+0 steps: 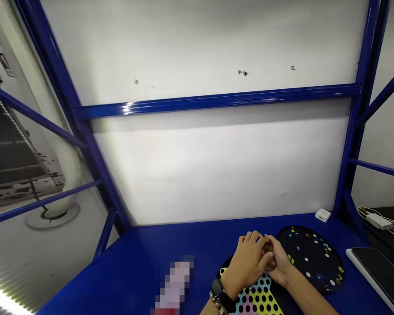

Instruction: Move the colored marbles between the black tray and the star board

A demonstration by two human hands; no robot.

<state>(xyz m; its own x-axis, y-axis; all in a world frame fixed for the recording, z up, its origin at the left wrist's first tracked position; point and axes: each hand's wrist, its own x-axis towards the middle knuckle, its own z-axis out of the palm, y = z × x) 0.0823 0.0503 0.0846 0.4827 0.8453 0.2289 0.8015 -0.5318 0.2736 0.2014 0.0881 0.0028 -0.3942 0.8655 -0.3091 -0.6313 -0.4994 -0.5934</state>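
Note:
My left hand (pixel 248 261), with a black watch and a beaded bracelet on its wrist, reaches across to my right hand (pixel 278 261). Its fingers are bent and meet the right hand's fingers; whatever they pinch is hidden. Cupped and closed, my right hand holds small dark, greenish marbles (pixel 266 247), only partly visible between the fingers. Both hands are above a star-patterned Chinese checkers board (pixel 265 299) with black holes in yellow, blue and pink areas. Just right of them lies a round black tray (pixel 310 258) with several coloured and white marbles scattered mostly near its rim.
The blue tabletop (pixel 131 267) is framed by blue metal bars (pixel 216 100) against a white wall panel. A small white case (pixel 322 215) sits at the back right. Near the right edge are a dark tablet or phone (pixel 382 273) and a white adapter (pixel 379 221). A pixelated patch (pixel 175 284) covers something front left.

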